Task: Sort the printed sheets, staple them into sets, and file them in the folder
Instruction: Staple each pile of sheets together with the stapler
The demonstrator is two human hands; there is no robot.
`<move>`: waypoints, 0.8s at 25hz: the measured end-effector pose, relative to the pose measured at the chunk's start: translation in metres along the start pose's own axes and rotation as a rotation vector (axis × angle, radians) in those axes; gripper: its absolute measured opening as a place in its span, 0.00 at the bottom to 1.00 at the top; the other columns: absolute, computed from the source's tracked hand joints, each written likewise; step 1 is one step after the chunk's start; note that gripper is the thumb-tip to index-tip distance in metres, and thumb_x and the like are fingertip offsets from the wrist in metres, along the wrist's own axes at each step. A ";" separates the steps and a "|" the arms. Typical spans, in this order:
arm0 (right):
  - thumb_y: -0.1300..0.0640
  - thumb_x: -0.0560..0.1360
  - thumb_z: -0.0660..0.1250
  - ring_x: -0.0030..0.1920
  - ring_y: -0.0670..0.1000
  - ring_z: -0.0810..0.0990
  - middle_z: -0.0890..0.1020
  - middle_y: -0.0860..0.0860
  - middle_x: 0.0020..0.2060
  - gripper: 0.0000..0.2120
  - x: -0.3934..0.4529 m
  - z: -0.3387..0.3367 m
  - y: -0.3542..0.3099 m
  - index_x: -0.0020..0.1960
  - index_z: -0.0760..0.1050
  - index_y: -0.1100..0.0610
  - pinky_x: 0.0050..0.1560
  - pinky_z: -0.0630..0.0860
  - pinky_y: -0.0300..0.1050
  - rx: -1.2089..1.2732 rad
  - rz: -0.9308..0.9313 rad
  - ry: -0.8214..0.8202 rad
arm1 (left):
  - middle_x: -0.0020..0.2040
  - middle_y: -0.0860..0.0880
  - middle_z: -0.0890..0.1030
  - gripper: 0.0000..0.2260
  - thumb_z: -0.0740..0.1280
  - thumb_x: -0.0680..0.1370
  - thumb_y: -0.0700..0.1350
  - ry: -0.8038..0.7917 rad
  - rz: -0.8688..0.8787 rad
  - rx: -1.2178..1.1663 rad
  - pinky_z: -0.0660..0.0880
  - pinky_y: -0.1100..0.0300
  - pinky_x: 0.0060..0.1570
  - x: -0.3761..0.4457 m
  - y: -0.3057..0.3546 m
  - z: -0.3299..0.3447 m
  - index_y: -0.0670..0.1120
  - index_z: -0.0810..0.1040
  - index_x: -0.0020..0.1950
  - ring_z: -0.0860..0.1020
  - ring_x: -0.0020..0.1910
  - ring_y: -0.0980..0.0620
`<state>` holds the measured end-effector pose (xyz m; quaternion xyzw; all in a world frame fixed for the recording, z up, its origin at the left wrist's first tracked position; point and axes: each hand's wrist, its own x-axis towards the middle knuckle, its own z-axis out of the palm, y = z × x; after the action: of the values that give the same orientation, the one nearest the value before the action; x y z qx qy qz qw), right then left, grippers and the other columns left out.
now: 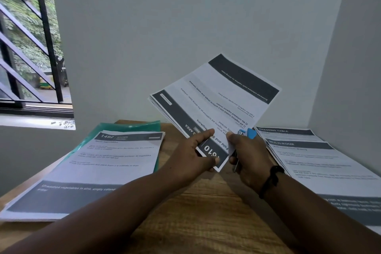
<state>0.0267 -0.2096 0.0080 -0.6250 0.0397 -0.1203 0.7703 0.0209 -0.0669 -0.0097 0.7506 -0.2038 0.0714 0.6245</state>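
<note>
Fingers (208,135) of the left hand (193,154) curl round the near corner of a set of sheets (214,105), thumb on the printed top face and the others underneath, so the set is pinched and held up off the table (198,208), tilted away toward the wall (185,27) with its text upside down to the camera. The right hand (247,161) grips a stapler (246,133) with a blue top, its fingers wrapped round the body, thumb pressed on the same corner of the set; the stapler's mouth meets the sheets at that edge, though whether the jaws are closed on the paper cannot be told. A black band (271,179) sits on the right wrist. On the left of the table lies a stack of sheets (99,163) headed 1492, resting partly on a green folder (132,127). On the right lie two more piles (313,163), overlapping. A barred window (26,47) stands at far left.
</note>
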 end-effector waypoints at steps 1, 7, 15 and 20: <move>0.60 0.78 0.65 0.24 0.45 0.75 0.82 0.53 0.37 0.05 0.000 -0.001 -0.002 0.53 0.75 0.55 0.22 0.67 0.37 -0.021 -0.005 -0.022 | 0.55 0.55 0.79 0.29 0.73 0.71 0.32 0.006 0.003 -0.007 0.81 0.60 0.40 0.001 0.001 -0.002 0.53 0.73 0.67 0.83 0.44 0.59; 0.51 0.75 0.66 0.26 0.48 0.67 0.79 0.53 0.38 0.09 0.010 -0.025 -0.027 0.47 0.73 0.57 0.25 0.60 0.38 -0.311 0.146 -0.295 | 0.56 0.51 0.80 0.30 0.72 0.71 0.29 0.133 0.046 -0.089 0.81 0.58 0.39 0.012 0.016 -0.036 0.51 0.73 0.68 0.82 0.50 0.50; 0.56 0.61 0.76 0.33 0.51 0.78 0.79 0.60 0.43 0.16 0.005 -0.010 -0.008 0.45 0.84 0.63 0.30 0.76 0.43 0.100 0.324 -0.709 | 0.54 0.46 0.83 0.27 0.73 0.71 0.32 0.223 0.077 -0.171 0.81 0.52 0.49 0.018 0.016 -0.050 0.57 0.76 0.61 0.83 0.50 0.48; 0.67 0.68 0.70 0.34 0.52 0.81 0.80 0.61 0.37 0.08 -0.001 -0.003 -0.006 0.47 0.82 0.66 0.35 0.81 0.44 0.276 0.201 -0.687 | 0.54 0.46 0.82 0.27 0.74 0.71 0.34 0.225 0.071 -0.141 0.82 0.57 0.46 0.018 0.015 -0.047 0.54 0.74 0.65 0.83 0.46 0.52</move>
<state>0.0247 -0.2137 0.0132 -0.5121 -0.1765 0.1681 0.8236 0.0382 -0.0273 0.0199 0.6845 -0.1635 0.1625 0.6915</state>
